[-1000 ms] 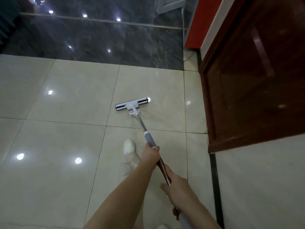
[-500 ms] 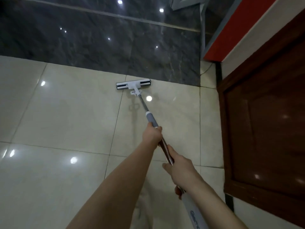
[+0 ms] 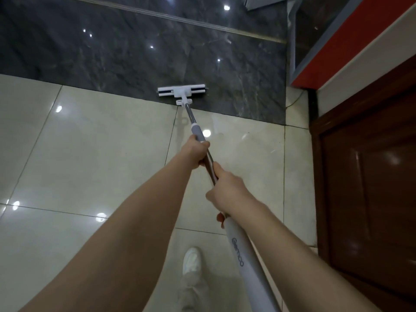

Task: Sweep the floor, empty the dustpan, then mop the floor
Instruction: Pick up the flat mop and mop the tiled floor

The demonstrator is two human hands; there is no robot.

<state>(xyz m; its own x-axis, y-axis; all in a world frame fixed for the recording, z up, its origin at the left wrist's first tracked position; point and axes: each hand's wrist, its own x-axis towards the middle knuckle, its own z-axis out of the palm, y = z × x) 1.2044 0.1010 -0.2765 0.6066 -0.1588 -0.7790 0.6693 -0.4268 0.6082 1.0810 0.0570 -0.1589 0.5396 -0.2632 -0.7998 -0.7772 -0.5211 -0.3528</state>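
mop head [image 3: 182,92]: straight ahead of both grips, flat on the dark marble strip [image 3: 112,52] just past the pale tile [image 3: 90,154] edge, set crosswise to the pole [image 3: 245,262]. left hand [image 3: 195,154]: forward grip, nearer the head, fingers wrapped round the pole at the foot of its grey sleeve. right hand [image 3: 227,192]: rear grip, closed round the pole just behind. the long axis runs rear grip to head; a return stroke would likely draw along it.

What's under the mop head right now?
The mop head lies on the dark marble strip, just past its seam with the light tiles. The patch directly beneath is covered, so dirt or wetness there cannot be seen.
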